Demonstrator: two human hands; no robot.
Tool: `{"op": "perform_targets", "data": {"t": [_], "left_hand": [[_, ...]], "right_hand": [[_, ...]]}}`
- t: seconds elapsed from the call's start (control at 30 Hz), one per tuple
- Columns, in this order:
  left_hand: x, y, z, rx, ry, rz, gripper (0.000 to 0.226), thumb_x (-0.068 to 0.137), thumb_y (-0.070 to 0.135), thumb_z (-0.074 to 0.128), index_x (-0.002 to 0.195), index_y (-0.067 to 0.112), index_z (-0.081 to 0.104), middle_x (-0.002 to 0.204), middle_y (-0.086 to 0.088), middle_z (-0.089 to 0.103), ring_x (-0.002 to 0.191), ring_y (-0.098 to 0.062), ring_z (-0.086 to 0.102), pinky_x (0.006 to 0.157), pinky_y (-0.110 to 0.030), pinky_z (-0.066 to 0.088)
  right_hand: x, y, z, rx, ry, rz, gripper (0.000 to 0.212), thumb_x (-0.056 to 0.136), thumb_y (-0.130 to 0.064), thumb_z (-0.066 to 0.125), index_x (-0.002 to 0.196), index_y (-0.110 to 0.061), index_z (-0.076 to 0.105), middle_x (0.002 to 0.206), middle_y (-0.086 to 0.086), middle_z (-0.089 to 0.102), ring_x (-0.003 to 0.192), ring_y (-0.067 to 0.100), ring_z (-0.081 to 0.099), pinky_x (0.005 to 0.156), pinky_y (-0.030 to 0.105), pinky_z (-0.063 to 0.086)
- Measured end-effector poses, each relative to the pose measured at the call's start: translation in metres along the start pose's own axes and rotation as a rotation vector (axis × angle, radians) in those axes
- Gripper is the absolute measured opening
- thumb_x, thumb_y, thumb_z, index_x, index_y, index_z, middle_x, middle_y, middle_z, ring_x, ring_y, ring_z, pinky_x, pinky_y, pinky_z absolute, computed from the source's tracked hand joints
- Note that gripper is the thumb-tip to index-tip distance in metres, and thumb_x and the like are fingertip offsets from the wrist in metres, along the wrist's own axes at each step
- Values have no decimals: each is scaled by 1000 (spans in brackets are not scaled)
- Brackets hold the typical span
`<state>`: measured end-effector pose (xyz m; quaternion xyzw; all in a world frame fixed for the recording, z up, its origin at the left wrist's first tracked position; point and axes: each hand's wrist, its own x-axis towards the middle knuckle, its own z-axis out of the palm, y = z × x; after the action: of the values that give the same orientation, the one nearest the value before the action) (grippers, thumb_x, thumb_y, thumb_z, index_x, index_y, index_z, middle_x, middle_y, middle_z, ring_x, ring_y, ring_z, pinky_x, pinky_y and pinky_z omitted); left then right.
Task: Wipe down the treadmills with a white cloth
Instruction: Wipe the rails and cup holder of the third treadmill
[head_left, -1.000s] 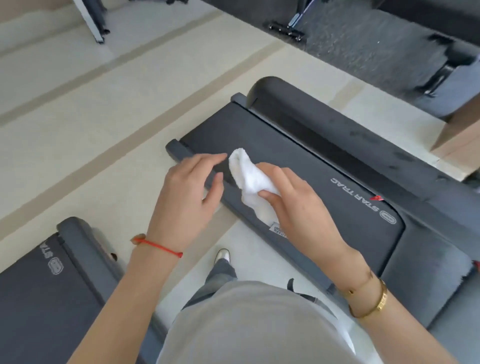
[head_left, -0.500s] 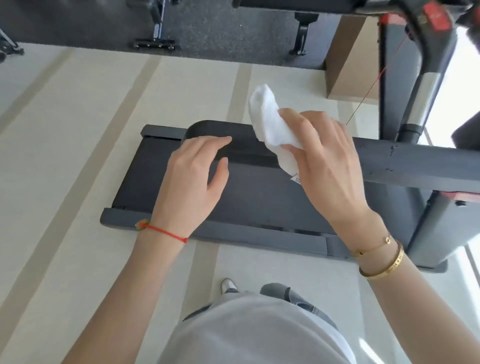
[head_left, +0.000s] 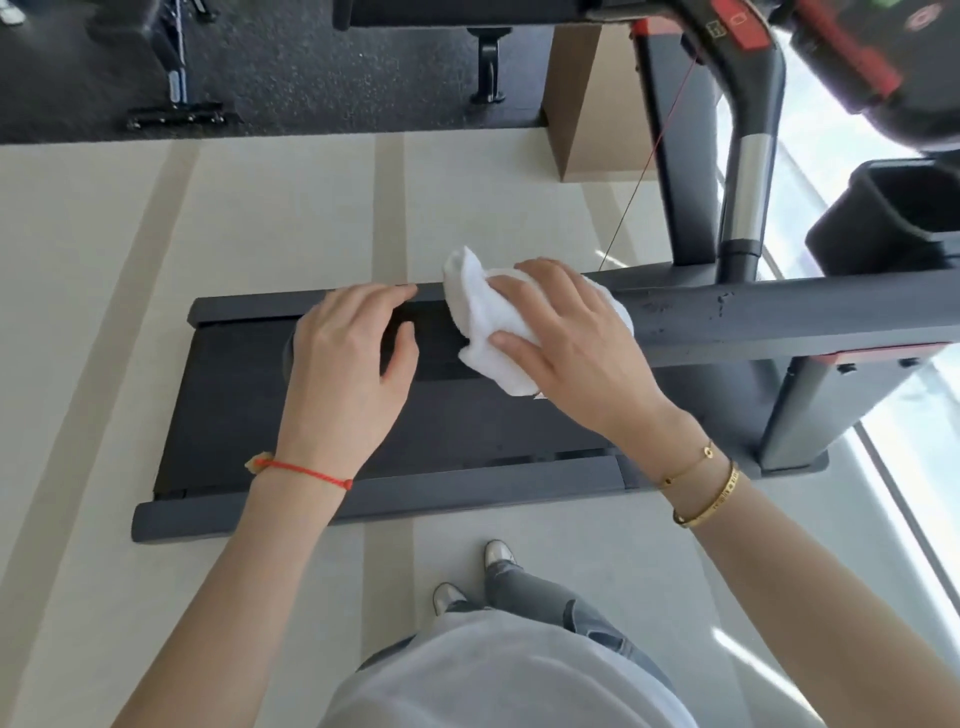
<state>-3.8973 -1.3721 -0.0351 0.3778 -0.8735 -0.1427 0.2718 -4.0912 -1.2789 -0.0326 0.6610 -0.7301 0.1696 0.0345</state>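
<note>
Head view, the only one we have. We're looking down past our own torso at one treadmill (head_left: 519, 426) lying across the frame on the pale floor (head_left: 104, 312).

Right hand (head_left: 566, 343) holds the white cloth (head_left: 483, 317) against the handrail (head_left: 779, 317), the dark grey bar running off to the right. Fingers are spread over the bunched cloth, thumb underneath pinching it. The cloth sits at the bar's left end, draped partly over its top and near face.

Left hand (head_left: 348, 364) holds nothing. Fingers loosely extended; we can't tell whether they rest on the bar's rounded end or hover just above it.

Step in hand, our read: wiping the handrail, starting at its free end. The bar to the right of the cloth shows dull smudges and specks, so that stretch looks undone.

Next move, our judgement: slide the cloth rightward along the bar toward the upright (head_left: 748, 208), keeping the palm flat so the cloth doesn't roll out from under the fingers. Left hand can steady the free end.

Watch-outs: the thin red cord (head_left: 649, 171) crosses just behind the bar near the cloth and could snag. The belt (head_left: 249, 415) and near side rail (head_left: 415, 499) below us show no obvious wiping either way.
</note>
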Motion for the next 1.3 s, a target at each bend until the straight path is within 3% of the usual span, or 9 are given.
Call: {"op": "perform_targets", "data": {"t": [0.1,0.23,0.37,0.47,0.7,0.77,0.93,1.1,1.3], "left_hand": [[2,-5,4,11,-4,-29,28,95,13,55,121,10,65,119,-4,67,112,-26,59,101,-46,43],[3,-8,7,26,13,-51,27,95,12,56,119,9,66,117,-4,67,111,-26,59,100,-48,43],[4,-11,8,41,41,-102,26,95,12,55,119,10,66,117,-4,67,111,-26,59,99,-49,44],[4,-13,8,41,61,-145,25,96,12,55,118,9,67,116,-5,67,110,-28,59,98,-51,44],[3,-17,11,27,84,-177,24,97,16,55,116,8,67,116,-5,67,111,-27,59,99,-49,45],[3,-18,11,28,99,-178,24,97,16,56,116,8,67,116,-5,67,111,-27,59,98,-47,45],[3,-25,7,20,129,-177,24,96,14,55,117,9,67,115,-3,67,109,-24,59,96,-40,47],[3,-36,-2,-4,97,-172,25,97,15,53,117,9,67,115,-2,67,107,-21,60,95,-32,48],[1,-48,-13,-34,44,-169,26,98,18,53,118,11,67,118,1,66,111,-16,58,98,-23,44]], "right_hand": [[8,21,-6,-16,0,70,41,99,-48,39,116,-17,59,118,1,57,100,24,56,77,35,43],[28,20,0,-59,-31,104,43,99,-52,35,102,-16,58,106,-2,58,88,24,56,58,30,32],[52,-4,10,-94,-112,-49,40,100,-51,28,119,-23,50,87,-2,57,78,27,56,57,34,38],[47,10,4,0,-136,-109,39,100,-52,28,128,-32,45,92,-6,55,79,24,56,57,31,38],[33,43,-4,96,-98,-90,37,97,-53,39,116,-29,60,123,-12,56,99,18,58,63,29,42],[39,28,3,51,-79,-120,40,97,-52,38,110,-24,63,116,-9,61,107,17,57,66,27,38],[66,-17,22,-103,-120,-173,46,99,-56,25,106,-22,57,89,-5,64,81,22,58,59,31,32],[58,-13,15,-48,-125,-235,48,99,-56,27,130,-28,52,101,-7,64,85,22,58,60,31,38],[40,11,7,-15,-37,-64,47,95,-58,31,111,-28,64,99,-9,66,85,22,59,58,28,38]]}}
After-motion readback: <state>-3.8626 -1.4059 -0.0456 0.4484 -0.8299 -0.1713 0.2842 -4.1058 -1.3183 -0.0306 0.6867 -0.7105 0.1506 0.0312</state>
